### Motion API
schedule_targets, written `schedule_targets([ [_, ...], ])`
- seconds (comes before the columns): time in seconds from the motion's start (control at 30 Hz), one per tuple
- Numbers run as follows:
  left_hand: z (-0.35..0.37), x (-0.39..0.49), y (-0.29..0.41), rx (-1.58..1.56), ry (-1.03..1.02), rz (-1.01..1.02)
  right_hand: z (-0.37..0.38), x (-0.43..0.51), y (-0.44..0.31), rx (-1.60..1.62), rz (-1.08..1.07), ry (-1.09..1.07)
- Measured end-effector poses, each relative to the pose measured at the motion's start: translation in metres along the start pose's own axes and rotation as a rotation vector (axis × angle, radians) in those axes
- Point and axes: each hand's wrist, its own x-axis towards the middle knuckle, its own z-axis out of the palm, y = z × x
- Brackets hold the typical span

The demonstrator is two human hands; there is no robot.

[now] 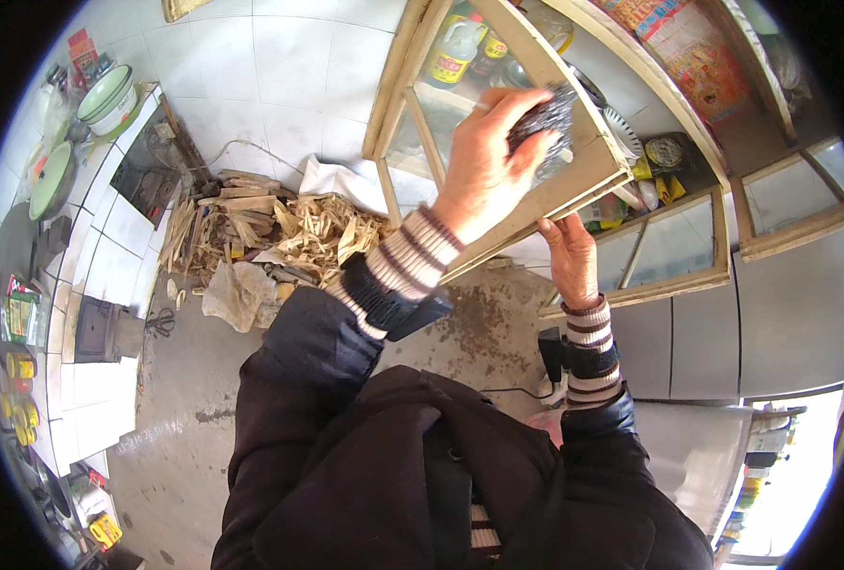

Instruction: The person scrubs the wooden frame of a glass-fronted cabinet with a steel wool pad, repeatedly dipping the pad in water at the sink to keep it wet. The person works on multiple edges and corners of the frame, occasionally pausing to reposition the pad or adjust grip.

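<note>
My left hand (482, 160) has a crumpled black wad (549, 128), perhaps thin plastic, pressed between its thumb and fingers. It lies over the glass of an open wooden-framed cabinet door (586, 178); the wad is blurred and partly hidden by my fingers. Lower and to the right, my right hand (573, 258) grips the lower edge of that same door near its corner. Through the glass show a large bottle with a yellow label (453, 53) and a dark bottle (490, 53) with a red cap.
A second glazed door (650, 249) hangs beside it on the right. Split firewood and shavings (286, 224) are heaped by the tiled wall. A tiled stove (112, 256) with enamel basins (105, 100) stands left. Scissors (160, 323) hang at its side.
</note>
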Motion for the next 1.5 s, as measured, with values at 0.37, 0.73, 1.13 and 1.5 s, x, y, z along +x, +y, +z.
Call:
schedule_targets([
  [0.37, 0.017, -0.092, -0.038, 0.173, -0.169, -0.042, -0.01, 0.001, 0.002, -0.202, 0.047, 0.004],
  [0.73, -0.011, -0.149, -0.069, 0.314, -0.185, -0.381, -0.007, -0.002, 0.003, -0.258, -0.023, -0.01],
  [1.13, -0.056, -0.217, -0.08, 0.587, -0.415, -0.655, 0.025, -0.002, -0.002, -0.198, -0.136, 0.053],
  [1.5, -0.073, -0.232, -0.086, 0.76, -0.526, -0.682, 0.048, 0.001, -0.017, -0.28, -0.111, -0.047],
])
